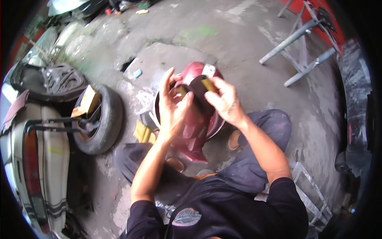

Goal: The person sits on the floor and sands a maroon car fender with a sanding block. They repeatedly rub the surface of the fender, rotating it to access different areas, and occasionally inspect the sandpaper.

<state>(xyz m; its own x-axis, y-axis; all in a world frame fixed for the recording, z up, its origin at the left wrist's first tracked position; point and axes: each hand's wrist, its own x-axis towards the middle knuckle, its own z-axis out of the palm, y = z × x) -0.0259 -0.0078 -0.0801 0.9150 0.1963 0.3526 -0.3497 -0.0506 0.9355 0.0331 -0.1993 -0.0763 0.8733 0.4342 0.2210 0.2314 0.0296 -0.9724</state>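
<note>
My left hand (pixel 172 113) and my right hand (pixel 225 99) are raised in front of me over a glossy dark red panel (pixel 191 144), which looks like a vehicle body part. Between them is a dark, bent sheet (pixel 197 92) with yellow-brown ends, like sandpaper. The thumb and fingers of my right hand pinch its right end. At the left end, my left thumb and forefinger close on the other yellow part, while the remaining fingers stick up. Beneath the panel shows the pale rim of a round container (pixel 217 130), mostly hidden.
Yellow folded pieces (pixel 142 132) lie left of the panel. Further left are a tyre (pixel 114 115) with a yellow box (pixel 90 99) on it, and a pale bumper-like part (pixel 55 159) with a red lamp. A metal stand (pixel 304 59) is at the far right. My bent legs flank the panel.
</note>
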